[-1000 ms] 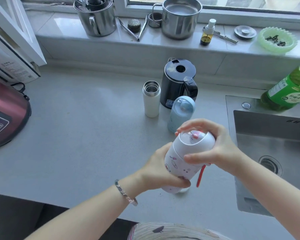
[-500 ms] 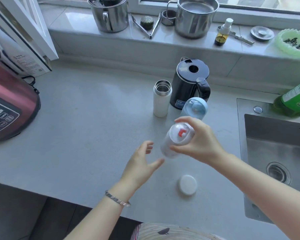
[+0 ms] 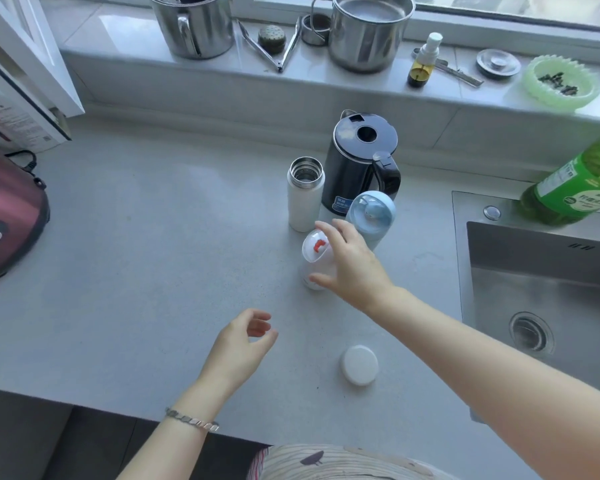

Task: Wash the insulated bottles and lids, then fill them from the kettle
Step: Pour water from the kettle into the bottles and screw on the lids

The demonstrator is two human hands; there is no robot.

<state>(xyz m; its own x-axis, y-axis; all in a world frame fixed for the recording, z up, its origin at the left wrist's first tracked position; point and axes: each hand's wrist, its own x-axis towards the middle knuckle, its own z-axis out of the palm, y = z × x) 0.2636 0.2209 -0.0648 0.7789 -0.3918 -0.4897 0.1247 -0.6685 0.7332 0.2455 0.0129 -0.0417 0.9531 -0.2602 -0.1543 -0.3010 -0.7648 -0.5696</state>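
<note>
A white patterned bottle (image 3: 314, 268) with a clear-white lid and red tab stands on the grey counter (image 3: 153, 271). My right hand (image 3: 352, 265) is against its right side, thumb low by the body, fingers nearly straight by the lid. My left hand (image 3: 239, 348) hovers nearer me, fingers loosely curled, holding nothing. A white bottle (image 3: 305, 195) stands open-topped behind, beside a pale blue lidded bottle (image 3: 371, 216) and the black kettle (image 3: 361, 161). A round white lid (image 3: 359, 364) lies on the counter near me.
The steel sink (image 3: 541, 289) is at the right, with a green detergent bottle (image 3: 575, 185) at its back edge. A dark red cooker (image 3: 4, 216) sits at the left. Steel pots (image 3: 368, 29), tongs and a green dish (image 3: 558, 81) line the window sill.
My right hand carried the patterned bottle away from me and stood it next to the white bottle. My left hand let go of it and dropped back. The round white lid now shows.
</note>
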